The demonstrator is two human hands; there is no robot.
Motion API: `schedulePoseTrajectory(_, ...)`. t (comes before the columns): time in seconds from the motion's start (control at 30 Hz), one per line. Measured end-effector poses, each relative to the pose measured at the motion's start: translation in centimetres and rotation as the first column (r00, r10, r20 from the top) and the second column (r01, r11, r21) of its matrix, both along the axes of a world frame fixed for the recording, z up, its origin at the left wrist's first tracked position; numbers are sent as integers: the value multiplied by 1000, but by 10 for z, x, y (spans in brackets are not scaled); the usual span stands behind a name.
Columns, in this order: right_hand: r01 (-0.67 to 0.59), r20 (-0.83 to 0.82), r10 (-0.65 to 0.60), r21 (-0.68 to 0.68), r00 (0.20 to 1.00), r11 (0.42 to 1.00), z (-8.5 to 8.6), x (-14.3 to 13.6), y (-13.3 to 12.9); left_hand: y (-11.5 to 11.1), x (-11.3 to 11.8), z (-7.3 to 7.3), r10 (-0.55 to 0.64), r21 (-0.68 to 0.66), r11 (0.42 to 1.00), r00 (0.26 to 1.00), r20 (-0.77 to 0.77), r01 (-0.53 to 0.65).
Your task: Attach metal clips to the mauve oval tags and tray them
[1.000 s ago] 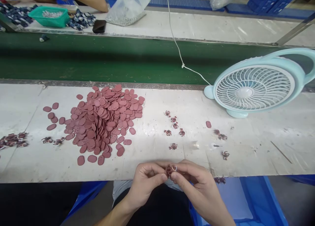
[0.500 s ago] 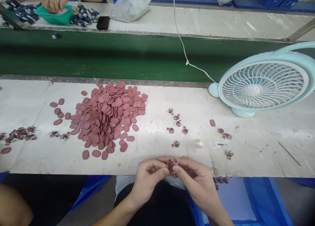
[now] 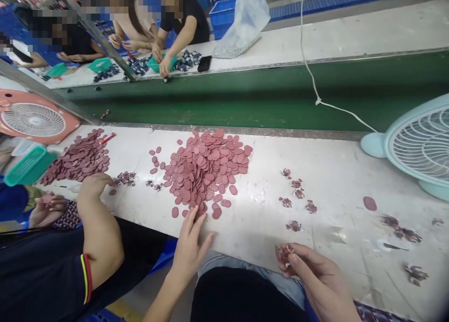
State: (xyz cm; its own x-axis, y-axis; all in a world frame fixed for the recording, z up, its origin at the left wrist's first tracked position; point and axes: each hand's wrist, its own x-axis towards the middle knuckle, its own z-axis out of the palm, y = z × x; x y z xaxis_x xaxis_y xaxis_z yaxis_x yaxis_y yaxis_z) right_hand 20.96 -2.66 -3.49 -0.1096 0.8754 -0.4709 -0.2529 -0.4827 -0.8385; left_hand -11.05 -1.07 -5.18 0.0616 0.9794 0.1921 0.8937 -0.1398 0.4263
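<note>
My left hand (image 3: 190, 242) reaches over the near edge of the pile of flat oval maroon pieces (image 3: 206, 163), fingers apart and fingertips at the lowest ovals; whether it touches one I cannot tell. Close to the table's front edge, my right hand (image 3: 317, 275) pinches a small brown piece with shiny bits (image 3: 286, 255) between thumb and fingers. Its exact kind does not show. Beyond that hand lie several similar small brown pieces (image 3: 293, 225). A single maroon oval (image 3: 369, 203) lies farther right, near a blurred small tool with a dark tip (image 3: 394, 246).
A light blue fan (image 3: 421, 149) stands at the right, its white cord (image 3: 343, 108) running upward. At my left, a co-worker's arm (image 3: 100, 219) extends over the table beside another maroon pile (image 3: 84, 156). An orange fan (image 3: 35, 118) and a green basket (image 3: 30, 165) are beyond. Other people work across the green channel (image 3: 228, 97).
My left hand has let go of the small brown piece and moved left to the pile. My right hand keeps the piece. The view has swung left, bringing co-workers into sight.
</note>
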Motion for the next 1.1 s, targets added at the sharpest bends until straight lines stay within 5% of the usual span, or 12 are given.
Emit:
schedulePoseTrajectory(0.17, -39, 41, 39, 7, 998, 999, 21, -12, 5, -4, 22, -8, -165, -14, 986, 986, 18, 165)
schedulePoseTrajectory(0.33, 4, 73, -4, 3, 997, 1000, 27, -3, -3, 33, 28, 2, -254, -54, 966, 967, -29, 252)
schedulePoseTrajectory(0.47, 137, 84, -135, -11, 987, 991, 23, 10, -14, 59, 43, 7, -433, -168, 893, 899, -68, 417)
schedulePoseTrajectory(0.67, 282, 154, -271, -56, 950, 958, 7, 43, -44, 58, 79, 7, -627, -210, 761, 779, 2, 613)
schedulePoseTrajectory(0.9, 522, 206, -506, -28, 838, 853, -2, 90, -89, 102, 89, 17, -476, -86, 878, 875, -81, 470)
schedulePoseTrajectory(1.1, 686, 329, -673, 94, 663, 722, -24, 130, -131, 146, 121, 27, -418, -131, 905, 904, -90, 405)
